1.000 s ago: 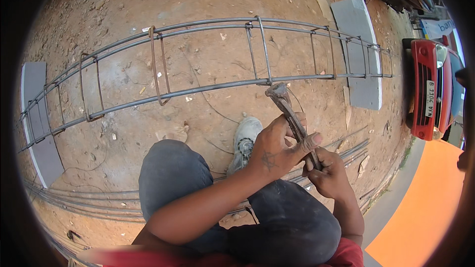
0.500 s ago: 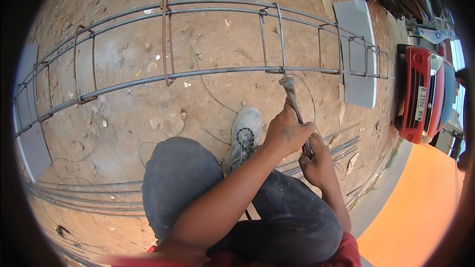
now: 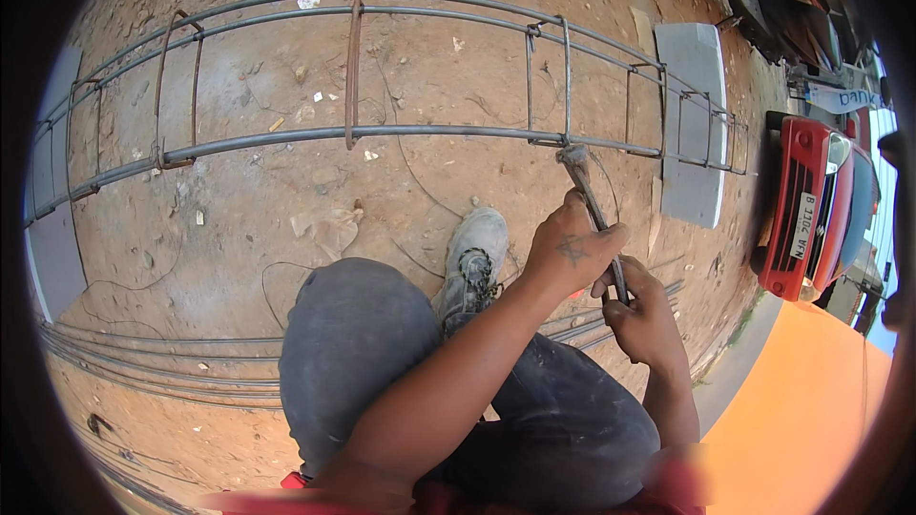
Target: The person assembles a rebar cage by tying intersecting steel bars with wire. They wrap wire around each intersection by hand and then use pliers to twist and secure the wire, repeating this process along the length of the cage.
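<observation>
A pair of steel pincers (image 3: 595,198) slants upward from my hands, its jaws at the near long bar of a rebar cage (image 3: 458,133). They sit at the foot of a square stirrup (image 3: 568,76); whether they grip wire there is too small to tell. My left hand (image 3: 572,246) closes round the pincers below the jaws. Lower down and to the right, my right hand (image 3: 643,313) is wrapped about the handle ends. A thin wire (image 3: 611,181) curves beside the jaws. Farther left on the cage hangs a rusty stirrup (image 3: 353,67).
The cage rests across two pale blocks, a right one (image 3: 694,124) and a left one (image 3: 55,267). Loose rebar rods (image 3: 172,362) lie on the dirt near me. My shoe (image 3: 477,253) is below the cage. At the right are a red car (image 3: 801,200) and an orange surface (image 3: 792,401).
My hands and the pincers have shifted slightly right in view, still at the same stirrup. The cage sits tilted differently in view, and the rusty stirrup now appears nearly edge-on.
</observation>
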Demonstrator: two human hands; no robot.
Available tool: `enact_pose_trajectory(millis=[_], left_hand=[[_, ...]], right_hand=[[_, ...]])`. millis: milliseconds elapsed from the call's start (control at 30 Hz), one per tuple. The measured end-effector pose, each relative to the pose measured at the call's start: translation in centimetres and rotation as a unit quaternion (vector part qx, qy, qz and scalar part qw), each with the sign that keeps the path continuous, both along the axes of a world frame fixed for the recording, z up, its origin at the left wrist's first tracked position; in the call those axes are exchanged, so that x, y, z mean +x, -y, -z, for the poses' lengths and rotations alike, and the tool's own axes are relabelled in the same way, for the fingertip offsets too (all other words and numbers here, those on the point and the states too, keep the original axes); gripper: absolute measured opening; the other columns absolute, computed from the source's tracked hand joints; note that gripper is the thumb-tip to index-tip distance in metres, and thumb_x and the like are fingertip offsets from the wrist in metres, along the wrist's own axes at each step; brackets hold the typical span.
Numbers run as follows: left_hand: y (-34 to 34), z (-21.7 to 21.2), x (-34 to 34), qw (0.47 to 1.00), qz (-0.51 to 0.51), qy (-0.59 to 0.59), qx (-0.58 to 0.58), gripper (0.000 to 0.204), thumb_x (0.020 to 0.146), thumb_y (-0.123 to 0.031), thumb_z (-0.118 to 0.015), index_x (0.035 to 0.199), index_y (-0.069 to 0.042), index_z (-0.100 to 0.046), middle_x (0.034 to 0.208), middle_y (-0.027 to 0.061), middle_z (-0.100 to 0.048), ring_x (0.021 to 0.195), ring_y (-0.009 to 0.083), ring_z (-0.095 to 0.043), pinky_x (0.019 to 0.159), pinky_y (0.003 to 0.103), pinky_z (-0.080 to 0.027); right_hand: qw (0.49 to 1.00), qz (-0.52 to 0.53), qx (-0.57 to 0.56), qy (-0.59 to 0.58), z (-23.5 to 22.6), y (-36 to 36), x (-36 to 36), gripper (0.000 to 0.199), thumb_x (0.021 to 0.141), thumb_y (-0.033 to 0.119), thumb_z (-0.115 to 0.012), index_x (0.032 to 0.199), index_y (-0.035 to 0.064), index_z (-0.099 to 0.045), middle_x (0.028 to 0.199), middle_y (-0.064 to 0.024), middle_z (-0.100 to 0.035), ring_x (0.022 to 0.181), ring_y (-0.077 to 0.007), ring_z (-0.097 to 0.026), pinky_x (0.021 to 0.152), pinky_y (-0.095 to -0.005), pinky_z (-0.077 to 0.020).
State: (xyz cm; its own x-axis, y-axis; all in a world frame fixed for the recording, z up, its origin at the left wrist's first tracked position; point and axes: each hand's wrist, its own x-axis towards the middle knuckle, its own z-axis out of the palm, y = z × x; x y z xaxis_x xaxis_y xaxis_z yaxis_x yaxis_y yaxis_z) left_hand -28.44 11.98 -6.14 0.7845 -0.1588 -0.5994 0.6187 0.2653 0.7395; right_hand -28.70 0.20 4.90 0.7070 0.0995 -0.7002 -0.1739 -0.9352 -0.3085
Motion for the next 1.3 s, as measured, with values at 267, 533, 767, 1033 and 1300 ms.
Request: enact_pose_trajectory(millis=[267,533,767,1033,1300], left_hand=[[-0.1,-0.4,0.7,1.0,-0.022,0.009,0.013,0.057,0.072,-0.039,-0.066,0.105,0.006,-0.056,0.089,0.0211,-0.068,0.083,0.0321,-0.069,0.078,0.038,-0.053],[-0.2,-1.0,0.8,0.996,-0.004,-0.011,0.093,0.059,0.07,-0.038,-0.067,0.1,0.011,-0.055,0.082,0.0241,-0.067,0.08,0.0351,-0.069,0.075,0.041,-0.054],[0.6,1.1,0.3,0.98,-0.026,0.042,0.192,0.055,0.068,-0.033,-0.071,0.097,0.011,-0.054,0.079,0.0258,-0.066,0.077,0.0399,-0.068,0.071,0.044,-0.053],[0.7,4.0,0.3,0.974,-0.044,0.067,0.212,0.046,0.069,-0.019,-0.074,0.103,0.006,-0.055,0.079,0.0233,-0.066,0.078,0.0405,-0.067,0.073,0.044,-0.053],[-1.1,4.7,1.8,0.975,-0.103,0.001,-0.198,0.029,0.081,-0.023,-0.078,0.097,-0.002,-0.066,0.082,0.0091,-0.068,0.076,0.019,-0.067,0.069,0.033,-0.053]], right_hand=[[0.998,0.035,-0.056,-0.012,-1.6,-1.0,1.7,0.037,0.077,-0.003,-0.053,0.113,0.0003,-0.059,0.1,-0.0141,-0.065,0.088,-0.0259,-0.066,0.075,-0.0368,-0.0502],[0.99,0.117,0.017,-0.076,1.2,0.3,2.0,0.02,0.079,0.0,-0.056,0.099,-0.0003,-0.058,0.077,-0.0082,-0.062,0.064,-0.0179,-0.059,0.061,-0.0338,-0.0474],[0.994,0.079,0.067,-0.034,7.7,2.7,0.4,0.006,0.078,0.004,-0.058,0.081,-0.0017,-0.059,0.063,-0.0058,-0.059,0.055,-0.0138,-0.056,0.05,-0.0297,-0.0443],[0.974,0.008,0.185,0.128,16.8,3.5,-1.2,0.015,0.083,0.014,-0.061,0.087,-0.0002,-0.063,0.075,-0.008,-0.065,0.068,-0.0148,-0.061,0.058,-0.0308,-0.0471],[0.815,0.168,0.431,-0.35,14.0,6.5,0.8,0.016,0.074,0.002,-0.053,0.087,-0.0054,-0.059,0.071,-0.0117,-0.06,0.061,-0.02,-0.058,0.06,-0.0335,-0.0472]])
